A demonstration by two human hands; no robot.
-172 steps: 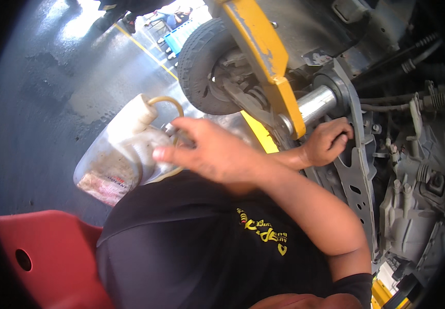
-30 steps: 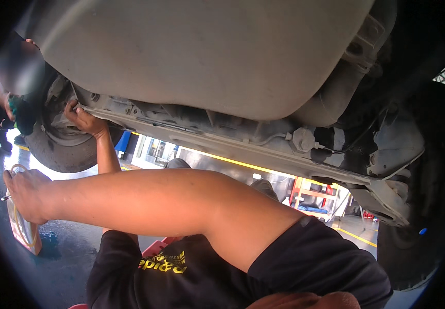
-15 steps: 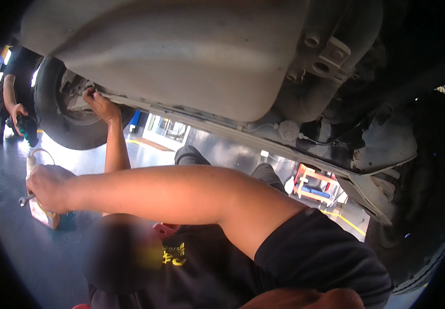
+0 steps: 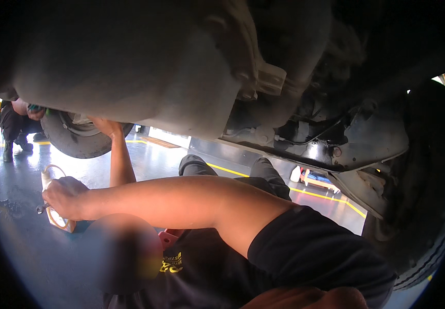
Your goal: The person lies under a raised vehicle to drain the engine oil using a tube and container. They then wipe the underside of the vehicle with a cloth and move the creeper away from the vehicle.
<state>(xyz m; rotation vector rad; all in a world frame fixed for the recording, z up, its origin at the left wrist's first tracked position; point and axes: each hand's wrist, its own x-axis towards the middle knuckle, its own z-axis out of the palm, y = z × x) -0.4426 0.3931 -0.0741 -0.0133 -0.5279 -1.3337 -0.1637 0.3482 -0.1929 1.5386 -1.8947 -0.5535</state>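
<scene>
My left hand point(image 4: 109, 127) is raised to the underside of the vehicle point(image 4: 130, 77), beside the far wheel point(image 4: 76, 143); its fingers are too indistinct to tell what they grip. My right arm stretches leftward across my body, and my right hand point(image 4: 63, 195) is closed around a metal wrench point(image 4: 41, 208). Just behind that hand is a whitish plastic bottle point(image 4: 64, 222) with a thin looped hose point(image 4: 56, 167), partly hidden by the fingers.
Another person point(image 4: 11, 129) in dark clothes is by the far wheel, holding something green. A large tire point(image 4: 423, 226) fills the right edge. A red and blue rack point(image 4: 316, 179) stands beyond my dark-trousered legs. Yellow lines point(image 4: 222, 168) mark the grey floor point(image 4: 16, 216).
Compared with a second ago, both my hands appear farther right in the view and my right hand lower. The underbody and the other person have shifted in view.
</scene>
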